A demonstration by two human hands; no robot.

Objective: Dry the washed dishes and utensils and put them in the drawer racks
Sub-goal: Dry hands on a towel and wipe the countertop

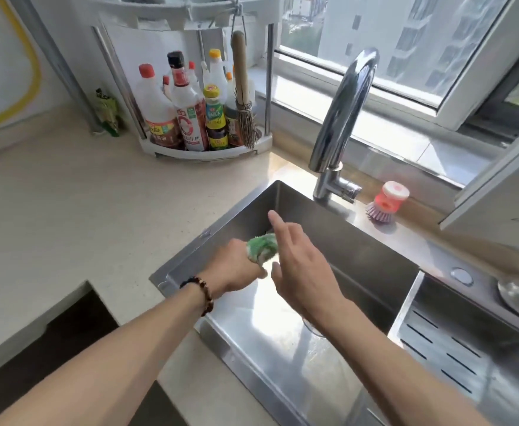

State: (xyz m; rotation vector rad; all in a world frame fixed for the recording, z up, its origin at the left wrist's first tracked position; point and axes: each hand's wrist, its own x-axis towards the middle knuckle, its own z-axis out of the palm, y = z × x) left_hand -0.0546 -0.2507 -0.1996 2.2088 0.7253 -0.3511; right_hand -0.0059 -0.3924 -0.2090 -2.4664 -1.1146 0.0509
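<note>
While both arms reach over the steel sink [283,348], left hand [236,267] grips a green cloth [261,248]; right hand [295,259] hovers beside it, fingers spread, touching nothing visible.

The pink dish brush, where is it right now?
In the head view the pink dish brush sits on the sink ledge, just right of the faucet base, below the window.

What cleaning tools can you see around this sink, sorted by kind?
Green cloth, gripped by the left hand: 1
Pink dish brush behind the sink: 1
Straw brush hanging at the bottle rack: 1
Total: 3
</note>
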